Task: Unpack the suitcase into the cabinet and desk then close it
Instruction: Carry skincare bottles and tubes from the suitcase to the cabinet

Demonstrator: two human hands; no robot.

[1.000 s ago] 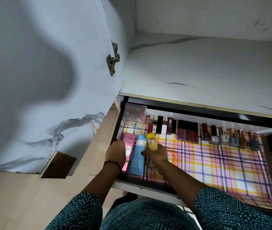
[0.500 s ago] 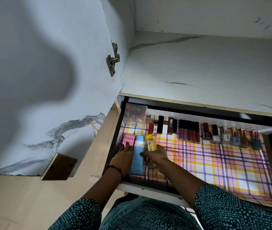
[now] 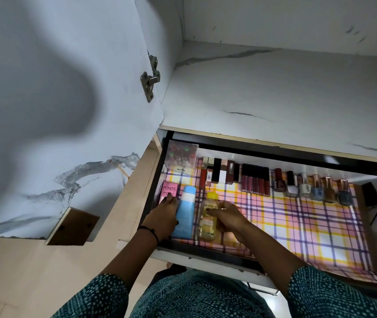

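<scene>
Readable text: pink box (image 3: 169,190) is showing "POND'S", smaller print under it too blurred. Yellow bottle (image 3: 208,218) is showing "GARNIER" on a pale label, with a yellow cap and clear yellowish liquid inside. Blue tube (image 3: 185,212) with a white cap is lying between them, no legible text. All three are sitting at the near-left corner of the open drawer (image 3: 205,247), caps pointing far, on a pink/yellow plaid liner (image 3: 309,226). Left hand (image 3: 163,214) is resting on the near end of the pink box, fingers roughly flat, gripping nothing. Right hand (image 3: 228,216) is holding the yellow bottle, fingers curled round its body; can't tell whether the bottle is touching the liner. Along the far wall, lipsticks (image 3: 219,173) and nail polish bottles (image 3: 316,188) are standing in a row, beside a clear box (image 3: 181,157) at far left.
</scene>
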